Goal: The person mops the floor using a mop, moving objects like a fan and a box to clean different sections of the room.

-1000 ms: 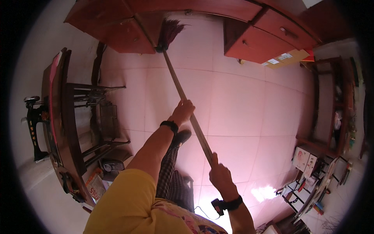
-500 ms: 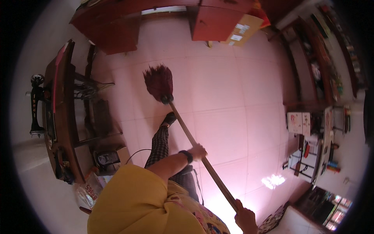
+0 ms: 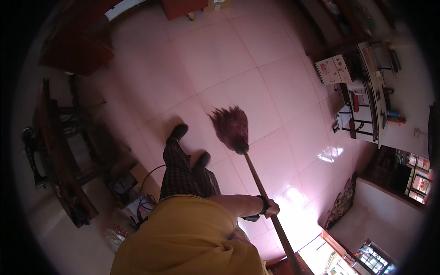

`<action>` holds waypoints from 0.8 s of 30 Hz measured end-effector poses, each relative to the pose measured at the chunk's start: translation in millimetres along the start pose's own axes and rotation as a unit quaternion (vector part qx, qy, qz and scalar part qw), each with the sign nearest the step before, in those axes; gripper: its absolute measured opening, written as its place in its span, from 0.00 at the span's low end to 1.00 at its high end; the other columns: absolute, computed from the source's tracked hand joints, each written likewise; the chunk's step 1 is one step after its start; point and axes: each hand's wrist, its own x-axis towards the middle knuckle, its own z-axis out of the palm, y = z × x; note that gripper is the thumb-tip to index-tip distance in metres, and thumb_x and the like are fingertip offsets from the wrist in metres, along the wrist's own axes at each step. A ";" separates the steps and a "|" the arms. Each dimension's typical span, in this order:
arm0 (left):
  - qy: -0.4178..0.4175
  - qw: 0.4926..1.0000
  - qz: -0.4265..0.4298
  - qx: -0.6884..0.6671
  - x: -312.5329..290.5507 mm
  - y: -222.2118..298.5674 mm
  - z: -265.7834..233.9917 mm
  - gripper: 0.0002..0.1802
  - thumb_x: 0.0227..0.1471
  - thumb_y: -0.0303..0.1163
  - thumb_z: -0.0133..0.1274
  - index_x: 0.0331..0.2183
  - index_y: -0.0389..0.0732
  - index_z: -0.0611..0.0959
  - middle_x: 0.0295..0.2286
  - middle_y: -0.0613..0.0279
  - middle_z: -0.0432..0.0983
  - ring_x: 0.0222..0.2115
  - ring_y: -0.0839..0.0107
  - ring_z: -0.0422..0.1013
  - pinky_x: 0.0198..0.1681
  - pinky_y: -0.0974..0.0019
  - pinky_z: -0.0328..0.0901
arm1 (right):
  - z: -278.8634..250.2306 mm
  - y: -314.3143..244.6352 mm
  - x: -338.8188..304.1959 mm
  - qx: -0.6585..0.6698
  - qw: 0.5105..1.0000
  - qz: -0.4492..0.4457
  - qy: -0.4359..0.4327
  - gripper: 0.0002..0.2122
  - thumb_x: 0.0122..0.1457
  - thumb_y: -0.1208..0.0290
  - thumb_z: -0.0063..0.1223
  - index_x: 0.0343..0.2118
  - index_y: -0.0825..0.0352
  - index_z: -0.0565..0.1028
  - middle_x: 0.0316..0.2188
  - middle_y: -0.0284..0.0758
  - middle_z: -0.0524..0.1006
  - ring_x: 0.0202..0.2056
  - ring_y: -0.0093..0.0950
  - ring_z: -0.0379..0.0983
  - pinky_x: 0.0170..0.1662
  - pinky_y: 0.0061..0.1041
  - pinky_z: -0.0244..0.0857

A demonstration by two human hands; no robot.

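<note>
A mop (image 3: 231, 128) with a shaggy maroon head lies against the pink tiled floor, ahead and slightly right of my feet. Its long wooden handle (image 3: 259, 179) slants down to the lower right edge. My left hand (image 3: 272, 209), with a dark band at the wrist, is closed around the handle partway up. The handle's upper end runs into shadow at the lower edge, where I cannot make out my right hand. My dark shoes (image 3: 178, 132) stand on the tiles left of the mop head.
A sewing machine table (image 3: 62, 151) stands along the left wall, with a box (image 3: 140, 176) and a looped black cable (image 3: 142, 195) nearby. Red desks (image 3: 183, 8) are at the far side. White furniture with small drawers (image 3: 333, 69) lines the right. Bright light glares off the floor.
My view has turned and shifted. The mop head now lies further right and nearer to me, and my left hand is lower right. Both my shoes show now. My right hand has dropped out of sight.
</note>
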 end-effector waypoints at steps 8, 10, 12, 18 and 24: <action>0.092 0.991 0.100 0.003 26.3 77.6 -12.6 0.09 0.28 0.32 0.57 0.21 0.43 0.79 0.22 0.59 0.75 0.27 0.57 0.72 0.35 0.55 0.66 | -27.6 15.9 -28.8 0.026 0.997 0.025 0.065 0.10 0.52 0.69 0.40 0.33 0.67 0.71 0.23 0.48 0.73 0.28 0.45 0.71 0.31 0.41 0.65; 0.156 0.985 0.062 0.049 17.4 43.3 -8.5 0.07 0.30 0.29 0.56 0.21 0.42 0.79 0.23 0.58 0.75 0.28 0.57 0.72 0.37 0.52 0.66 | -32.6 -0.5 -14.0 0.042 0.997 0.009 0.067 0.10 0.52 0.69 0.40 0.32 0.67 0.71 0.23 0.48 0.73 0.28 0.45 0.71 0.31 0.41 0.65; 0.190 0.980 -0.014 0.063 -11.1 -9.7 -16.1 0.08 0.31 0.26 0.55 0.23 0.42 0.77 0.24 0.57 0.74 0.31 0.59 0.71 0.41 0.51 0.63 | -33.8 -20.1 7.5 0.065 0.996 -0.009 0.066 0.09 0.52 0.69 0.40 0.31 0.67 0.72 0.23 0.48 0.73 0.28 0.45 0.71 0.31 0.41 0.65; 0.375 0.905 -0.138 0.147 -135.1 -103.0 -99.0 0.05 0.33 0.29 0.51 0.20 0.48 0.73 0.19 0.67 0.70 0.26 0.66 0.68 0.33 0.60 0.59 | -47.8 -33.9 143.7 -0.075 0.945 -0.316 0.035 0.17 0.45 0.72 0.50 0.42 0.64 0.67 0.22 0.42 0.73 0.26 0.38 0.72 0.29 0.36 0.66; 0.445 0.803 -0.290 0.268 -271.3 -205.6 -177.7 0.03 0.40 0.32 0.47 0.19 0.50 0.74 0.18 0.69 0.70 0.27 0.69 0.69 0.34 0.62 0.60 | -152.2 -203.0 206.4 0.213 0.929 -0.290 -0.088 0.28 0.41 0.74 0.58 0.49 0.65 0.63 0.18 0.39 0.72 0.20 0.31 0.71 0.25 0.29 0.66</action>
